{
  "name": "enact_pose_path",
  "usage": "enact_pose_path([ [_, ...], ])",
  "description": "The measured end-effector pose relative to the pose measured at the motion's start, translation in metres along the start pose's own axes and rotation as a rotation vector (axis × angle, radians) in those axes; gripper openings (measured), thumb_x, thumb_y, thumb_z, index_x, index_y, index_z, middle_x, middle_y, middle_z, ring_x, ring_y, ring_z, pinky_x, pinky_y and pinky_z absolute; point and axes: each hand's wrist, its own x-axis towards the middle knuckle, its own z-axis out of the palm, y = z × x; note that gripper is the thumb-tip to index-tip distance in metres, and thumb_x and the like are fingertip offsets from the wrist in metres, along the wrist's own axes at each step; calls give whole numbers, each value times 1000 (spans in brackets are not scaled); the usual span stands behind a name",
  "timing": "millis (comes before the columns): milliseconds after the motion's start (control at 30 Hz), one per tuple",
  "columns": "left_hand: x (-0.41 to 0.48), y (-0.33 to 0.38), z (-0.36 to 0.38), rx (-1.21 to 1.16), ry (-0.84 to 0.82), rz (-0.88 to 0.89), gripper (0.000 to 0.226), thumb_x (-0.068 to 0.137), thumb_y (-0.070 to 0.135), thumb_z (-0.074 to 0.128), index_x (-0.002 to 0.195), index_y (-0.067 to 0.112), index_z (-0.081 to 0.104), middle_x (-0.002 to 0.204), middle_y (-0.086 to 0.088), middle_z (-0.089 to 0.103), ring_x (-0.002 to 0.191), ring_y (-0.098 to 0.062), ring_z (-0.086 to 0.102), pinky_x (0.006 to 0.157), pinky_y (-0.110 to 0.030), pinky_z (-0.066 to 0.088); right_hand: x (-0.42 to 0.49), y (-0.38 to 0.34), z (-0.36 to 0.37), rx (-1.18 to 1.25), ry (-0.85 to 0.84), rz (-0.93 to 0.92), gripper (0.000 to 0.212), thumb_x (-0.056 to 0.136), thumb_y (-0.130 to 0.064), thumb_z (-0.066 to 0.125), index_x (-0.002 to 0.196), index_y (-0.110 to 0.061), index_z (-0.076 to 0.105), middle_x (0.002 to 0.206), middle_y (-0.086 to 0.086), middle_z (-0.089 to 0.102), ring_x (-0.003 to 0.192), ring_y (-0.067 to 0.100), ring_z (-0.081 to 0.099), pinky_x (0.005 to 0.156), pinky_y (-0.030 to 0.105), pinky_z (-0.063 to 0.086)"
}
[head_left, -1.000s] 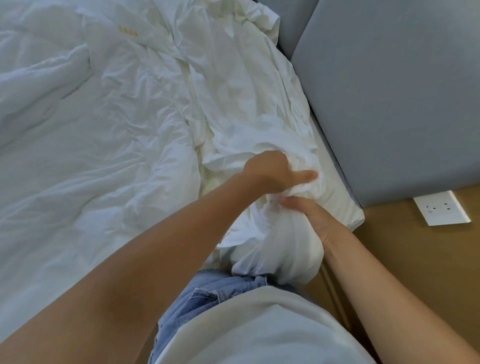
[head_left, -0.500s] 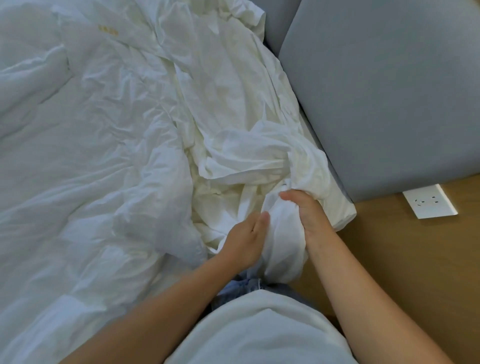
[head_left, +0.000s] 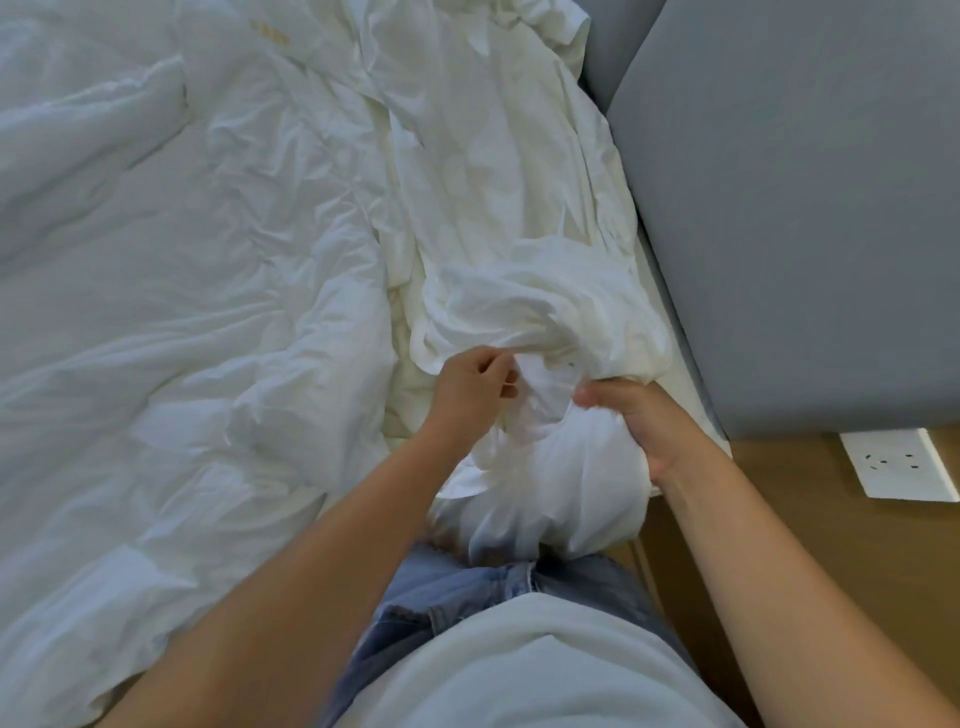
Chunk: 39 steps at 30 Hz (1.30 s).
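Note:
A white pillow (head_left: 561, 483) hangs off the bed's near corner against my jeans, half inside a crumpled white pillowcase (head_left: 550, 306) bunched above it. My right hand (head_left: 644, 421) grips the pillow's upper right side, thumb on top. My left hand (head_left: 475, 387) pinches a fold of the pillowcase edge just left of the pillow's top. The pillow's far end is hidden under the bunched cloth.
A rumpled white duvet (head_left: 182, 312) covers the bed to the left. A grey padded headboard (head_left: 805, 208) stands along the right. Below it is a tan wooden panel (head_left: 831, 571) with a white wall socket (head_left: 898, 465).
My left hand came back from the far side of the bundle, dropped low beside the pillow, then rose to pinch the pillowcase edge. My right hand kept its grip on the pillow.

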Motion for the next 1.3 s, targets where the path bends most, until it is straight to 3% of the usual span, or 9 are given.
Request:
enact_pose_path([
  [167,1,11,42,126,-227,-52,16,92,26,57,98,15,67,84,-3,66,71,-12,60,65,-21,50,9,5,-54,64,-181,78,33,56,-5,70,88,-11,74,95,17,71,86,31,68,76,43,53],
  [233,-4,5,67,147,-137,-57,21,92,22,59,87,2,62,70,-5,56,61,-14,52,57,-21,46,15,0,-74,98,-271,64,33,59,-5,65,90,-11,76,96,16,71,88,30,69,75,42,55],
  [367,-15,-9,99,-131,298,-90,21,94,21,54,77,9,50,60,-2,42,53,-14,40,53,-27,37,35,-20,-98,63,-246,59,18,55,-4,69,72,-11,70,71,7,69,64,19,69,56,29,54],
  [600,-40,-22,123,40,458,-16,32,82,17,67,68,15,39,62,5,39,56,-10,36,52,-18,33,51,-40,-106,-20,-351,188,16,68,-6,64,83,-7,62,83,12,63,79,27,62,82,40,50],
  [800,-46,-14,129,197,403,57,53,76,24,74,117,32,43,96,15,51,80,-1,53,70,-18,47,44,-35,-107,-113,-473,247,9,62,-8,72,69,-10,77,84,13,72,74,25,70,67,37,59],
  [933,-50,-10,138,206,485,277,20,82,17,69,82,32,56,70,17,54,64,3,51,60,-11,39,40,-31,-110,-72,-453,210,10,61,-6,69,66,-10,76,78,12,72,69,23,70,61,35,59],
  [1033,-63,-24,151,380,475,401,6,82,10,69,84,15,65,71,14,50,64,-3,46,62,-10,35,37,-23,-110,1,-413,196,21,63,-6,66,84,-4,70,83,15,70,73,26,69,66,37,59],
  [1133,-60,-34,139,583,486,428,6,84,6,65,88,3,68,72,0,48,63,-14,43,61,-21,35,32,-16,-109,68,-387,246,14,64,-10,65,71,-10,76,75,11,72,66,23,70,56,32,57],
  [1300,-49,-15,113,167,482,252,17,92,12,53,79,20,45,61,-4,53,55,-23,59,47,-22,43,22,-15,-97,-92,-414,286,10,54,-11,75,64,-13,77,82,12,73,71,23,71,61,34,57],
])
